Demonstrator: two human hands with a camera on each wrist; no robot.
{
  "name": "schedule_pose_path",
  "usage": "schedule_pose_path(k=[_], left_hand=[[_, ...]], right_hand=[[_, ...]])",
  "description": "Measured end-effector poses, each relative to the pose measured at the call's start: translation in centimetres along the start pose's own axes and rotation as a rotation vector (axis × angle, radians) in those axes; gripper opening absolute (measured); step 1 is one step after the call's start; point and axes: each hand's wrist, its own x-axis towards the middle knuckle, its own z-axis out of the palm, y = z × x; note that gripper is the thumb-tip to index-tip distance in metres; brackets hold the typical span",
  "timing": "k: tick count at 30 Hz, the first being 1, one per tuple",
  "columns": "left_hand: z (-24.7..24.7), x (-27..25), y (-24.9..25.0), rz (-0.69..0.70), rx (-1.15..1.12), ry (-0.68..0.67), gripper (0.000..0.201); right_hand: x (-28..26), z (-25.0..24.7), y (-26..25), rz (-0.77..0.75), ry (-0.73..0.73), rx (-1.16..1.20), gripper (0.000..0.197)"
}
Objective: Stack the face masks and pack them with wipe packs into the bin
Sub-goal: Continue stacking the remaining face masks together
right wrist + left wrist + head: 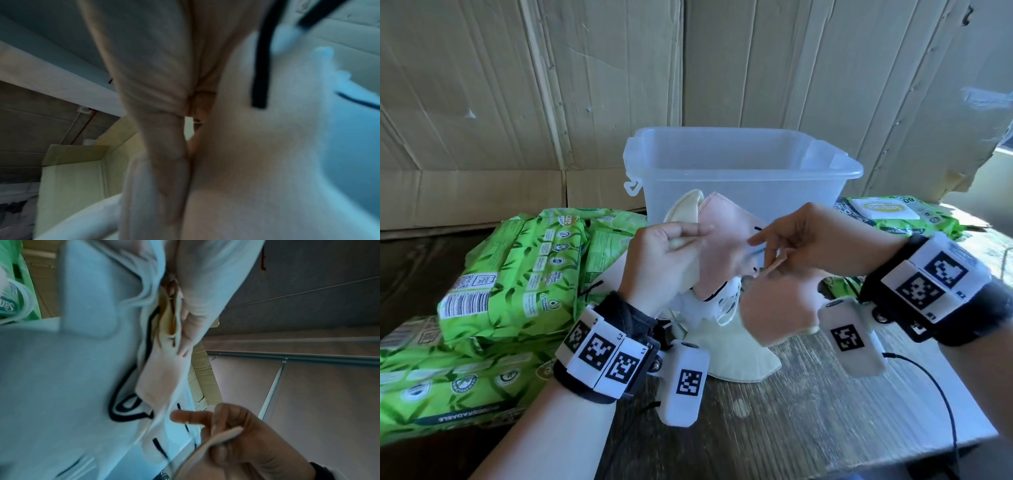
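Observation:
My left hand (671, 253) grips a small upright stack of folded face masks, a cream one (686, 209) behind a pink one (726, 240), in front of the clear plastic bin (743, 171). My right hand (774, 253) pinches the edge of another pink mask (777, 308) that hangs below it, its index finger stretched toward the held stack. The left wrist view shows the stack (162, 373) under my left fingers (191, 318) and the right hand (232, 441) pinching a mask edge. The right wrist view is blurred, showing fingers (164, 123) against pink mask fabric (257, 154).
A cream mask (743, 356) and tangled ear loops lie on the wooden table (808, 411) under my hands. Several green wipe packs (513, 274) are piled at the left, more (893, 216) lie at the right behind the bin. Cardboard walls stand behind. A black cable (935, 380) runs at the right.

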Motion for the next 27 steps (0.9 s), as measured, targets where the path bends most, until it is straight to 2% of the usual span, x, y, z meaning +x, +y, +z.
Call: schedule_pose_path(k=[2,4,8,10,13,15,21,27], left_hand=[[-0.1,0.0,0.1,0.014,0.009,0.041,0.026],[-0.2,0.0,0.0,0.009,0.016,0.039,0.029],[0.0,-0.1,-0.1,-0.044,0.020,-0.023,0.038],[0.1,-0.2,0.0,-0.051,0.007,-0.065,0.035],[0.4,-0.6,0.4,-0.054,-0.058,-0.154,0.035],[0.3,-0.7,0.6,-0.020,-0.055,-0.202,0.036],[0.0,-0.6,0.8,0.052,-0.007,-0.241,0.051],[0.1,-0.5,0.5,0.094,-0.008,-0.207,0.048]], right_hand=[[-0.3,-0.6,0.9,0.064,0.013,0.027,0.023],[-0.7,-1.3,1.3,0.065,0.027,0.093,0.025],[-0.6,-1.2,0.1,-0.064,0.121,0.361,0.024],[-0.1,-0.6,-0.8,-0.132,0.136,0.470,0.029],[0.9,0.3,-1.3,-0.095,0.170,0.418,0.051],[1.4,0.7,-1.5,-0.052,0.210,0.367,0.055],[1.8,1.3,-1.4,-0.049,0.294,0.395,0.040],[1.7,1.5,-1.1,-0.050,0.428,0.370,0.033]])
